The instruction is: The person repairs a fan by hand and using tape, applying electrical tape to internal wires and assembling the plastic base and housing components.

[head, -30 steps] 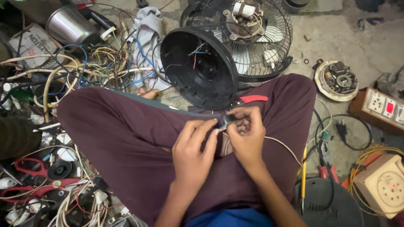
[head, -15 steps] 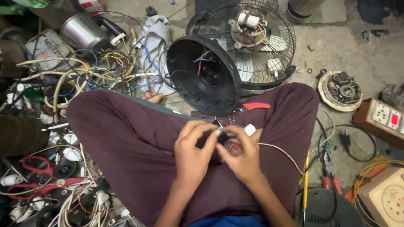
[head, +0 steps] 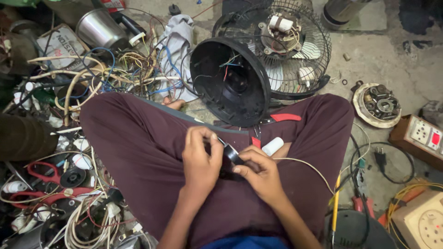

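Tape roll [head: 232,154] – btwn left hand [head: 199,159] | right hand [head: 260,173], over lap

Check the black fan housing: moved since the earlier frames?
No. The black fan housing sits against the wire fan guard and above the maroon lap as before; only the camera shifted.

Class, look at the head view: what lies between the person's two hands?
In the head view, a small black roll of tape sits between the left hand and right hand, held by both over the lap.
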